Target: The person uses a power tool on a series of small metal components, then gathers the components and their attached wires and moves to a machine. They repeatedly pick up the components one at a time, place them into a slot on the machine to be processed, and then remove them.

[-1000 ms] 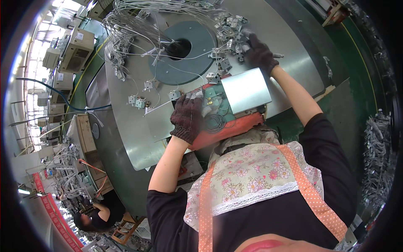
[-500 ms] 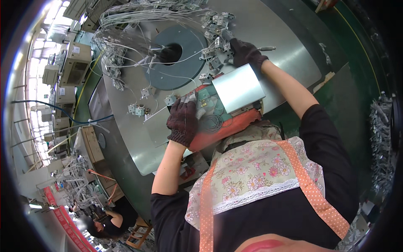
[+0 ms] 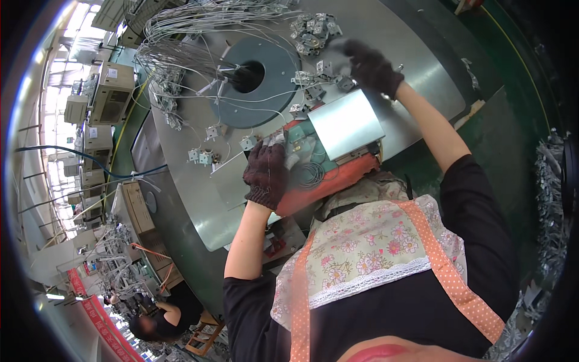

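Right grip [image 3: 374, 66]: a dark knit glove is worn; the fingers are stretched leftward and blurred, so whether anything is held cannot be told.
Metal blocks [image 3: 315, 33]: they are clustered on the tabletop [image 3: 422, 114], near the right fingertips and to their left; a single grey block [image 3: 346, 83] is seen just below the fingers, though contact cannot be made out.
Left grip [image 3: 265, 175]: a matching glove is worn; the fingers are curled at the left end of the red cushion, and whether anything is pinched cannot be told.
Red cushion [image 3: 341, 186]: a coil of thin wire [image 3: 310, 175] and a shiny metal box [image 3: 347, 125] are carried on it, the box between the two hands.
Ring-shaped disc [image 3: 259, 111]: it is set beyond the left hand, with pale cables [image 3: 199, 27] gathered beside its dark hole.
White label [image 3: 112, 73]: it is borne by a beige machine [image 3: 108, 102], too small to be read.
Red banner [image 3: 99, 323]: pale characters are printed along it, at lower left.
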### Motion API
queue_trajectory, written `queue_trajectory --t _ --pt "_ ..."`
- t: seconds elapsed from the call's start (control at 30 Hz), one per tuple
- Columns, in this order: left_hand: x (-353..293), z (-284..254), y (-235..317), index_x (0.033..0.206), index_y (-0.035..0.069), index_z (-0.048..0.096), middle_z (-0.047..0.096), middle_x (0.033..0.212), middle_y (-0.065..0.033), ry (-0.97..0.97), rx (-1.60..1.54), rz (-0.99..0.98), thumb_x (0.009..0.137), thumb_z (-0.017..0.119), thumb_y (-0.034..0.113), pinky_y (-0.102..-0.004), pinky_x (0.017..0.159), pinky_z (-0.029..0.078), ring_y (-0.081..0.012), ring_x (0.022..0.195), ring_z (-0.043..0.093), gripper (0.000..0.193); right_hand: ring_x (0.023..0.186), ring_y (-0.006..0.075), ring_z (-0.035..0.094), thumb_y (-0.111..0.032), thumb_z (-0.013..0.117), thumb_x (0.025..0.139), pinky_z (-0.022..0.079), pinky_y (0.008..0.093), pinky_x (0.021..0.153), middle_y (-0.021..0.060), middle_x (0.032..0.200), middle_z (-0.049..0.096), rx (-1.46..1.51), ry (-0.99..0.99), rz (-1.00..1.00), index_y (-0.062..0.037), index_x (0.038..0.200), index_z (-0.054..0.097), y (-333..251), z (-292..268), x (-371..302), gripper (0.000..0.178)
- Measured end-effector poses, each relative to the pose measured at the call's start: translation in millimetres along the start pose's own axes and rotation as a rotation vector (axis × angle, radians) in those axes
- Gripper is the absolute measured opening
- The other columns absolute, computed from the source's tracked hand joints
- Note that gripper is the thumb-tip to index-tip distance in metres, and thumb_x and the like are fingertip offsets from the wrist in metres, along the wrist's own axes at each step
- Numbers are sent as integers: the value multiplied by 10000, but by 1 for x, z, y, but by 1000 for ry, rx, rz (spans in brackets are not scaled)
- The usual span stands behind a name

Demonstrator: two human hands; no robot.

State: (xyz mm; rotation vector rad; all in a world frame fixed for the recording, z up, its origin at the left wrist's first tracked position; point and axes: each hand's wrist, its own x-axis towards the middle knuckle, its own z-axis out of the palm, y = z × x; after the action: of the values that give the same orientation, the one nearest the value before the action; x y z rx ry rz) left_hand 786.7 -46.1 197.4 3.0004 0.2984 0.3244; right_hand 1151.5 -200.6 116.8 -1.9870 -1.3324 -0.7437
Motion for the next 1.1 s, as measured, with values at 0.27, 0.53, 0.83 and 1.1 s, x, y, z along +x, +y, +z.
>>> queue_trajectory --t 0.27,0.53,0.83,1.1 --pt "0 1 3 1337 47 615 689 1248 -176 16 -17 -30 844 770 325 -500 1067 464 -385 1188 631 586 767 161 688 -364 581 1044 573 321 668 102 906 695 1551 -676 930 -94 1224 656 -31 -17 18 332" --pt "-6 0 2 1342 47 613 690 1255 -167 6 -2 -58 859 759 328 -488 1088 456 -374 1196 634 577 766 187 676 -415 677 984 550 298 614 68 942 692 747 -362 175 -107 1416 548 -59 -117 59 546" --pt "-1 -3 4 1328 39 622 682 1266 -189 -12 -6 -78 854 760 352 -490 1077 458 -387 1215 619 585 1210 327 649 -66 711 928 569 417 971 174 1314 646 607 -350 -321 -39 1428 505 -86 -187 39 542" --pt "2 -7 9 1348 56 617 683 1266 -187 -20 -22 -98 856 756 359 -489 1049 468 -387 1202 624 594 997 180 697 -151 764 914 582 329 871 97 1207 694 1269 -774 808 -73 1397 564 -91 -171 40 529"
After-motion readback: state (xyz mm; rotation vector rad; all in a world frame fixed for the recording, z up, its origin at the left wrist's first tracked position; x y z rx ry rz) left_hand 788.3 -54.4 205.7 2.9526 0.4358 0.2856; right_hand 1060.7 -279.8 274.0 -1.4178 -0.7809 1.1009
